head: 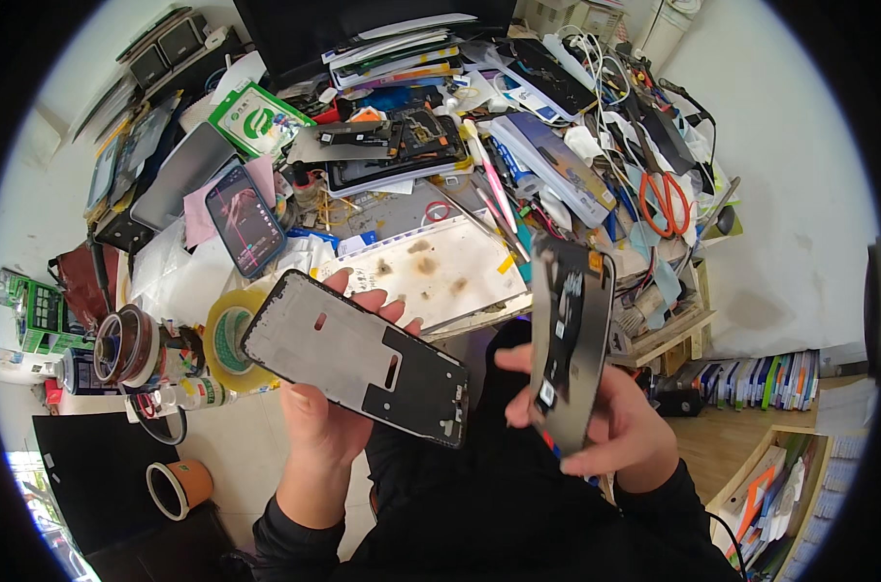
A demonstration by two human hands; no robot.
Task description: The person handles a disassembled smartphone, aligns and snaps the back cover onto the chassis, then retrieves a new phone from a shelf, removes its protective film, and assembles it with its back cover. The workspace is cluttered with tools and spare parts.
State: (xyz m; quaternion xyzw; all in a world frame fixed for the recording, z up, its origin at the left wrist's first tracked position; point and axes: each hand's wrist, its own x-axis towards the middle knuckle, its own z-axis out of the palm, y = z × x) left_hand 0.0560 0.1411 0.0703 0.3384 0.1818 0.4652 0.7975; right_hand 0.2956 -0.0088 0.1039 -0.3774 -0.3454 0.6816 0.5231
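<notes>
My left hand (324,422) grips a phone's middle frame (317,342), its grey and black inner face turned up and slots cut through it. Its fingers curl over the far edge, and the thumb presses along the near one. In my right hand (630,429) is a phone display assembly (571,335), held tilted and nearly upright with its metallic back and black flex cable towards my left hand. The frame and the display are apart, both above my lap in front of the workbench. The right fingertips are partly behind the display.
A white work board (440,273) with burn marks lies at the bench's front edge. Around it are a lit phone (244,218), a roll of clear tape (229,342), a pink-and-white toothbrush (491,174), orange-handled scissors (664,204) and stacked phone parts (397,153). An orange bin (186,487) stands below left.
</notes>
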